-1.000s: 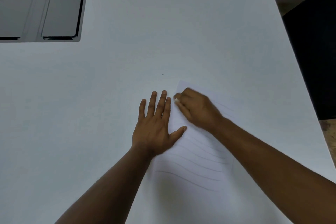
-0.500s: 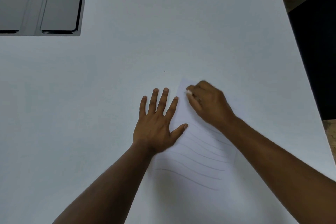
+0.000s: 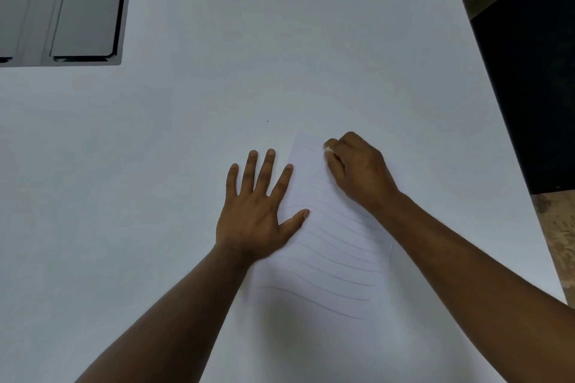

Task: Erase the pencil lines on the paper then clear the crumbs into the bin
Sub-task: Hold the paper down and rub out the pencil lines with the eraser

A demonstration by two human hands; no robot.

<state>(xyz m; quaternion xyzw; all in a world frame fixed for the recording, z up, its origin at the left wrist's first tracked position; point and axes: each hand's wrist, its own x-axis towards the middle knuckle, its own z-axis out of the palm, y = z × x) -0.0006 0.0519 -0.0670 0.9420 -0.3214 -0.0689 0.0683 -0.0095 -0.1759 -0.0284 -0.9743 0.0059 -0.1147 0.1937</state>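
A white sheet of paper [image 3: 329,258] lies on the white table, tilted, with several curved pencil lines across its lower part. My left hand [image 3: 258,211] lies flat with spread fingers on the paper's left edge, thumb on the sheet. My right hand [image 3: 357,171] is curled near the paper's top, pinching a small white eraser [image 3: 328,150] against the sheet. The top strip of the paper shows no lines. No bin is in view.
The white table [image 3: 280,40] stretches far ahead and left. A grey recessed metal panel [image 3: 62,6] sits in its far left corner. The table's right edge runs diagonally beside a dark object [image 3: 529,87] and a patch of floor [image 3: 557,227].
My right hand with the eraser has slid to the right along the paper's top. My left hand has stayed pressed on the left edge, fingers spreading a little.
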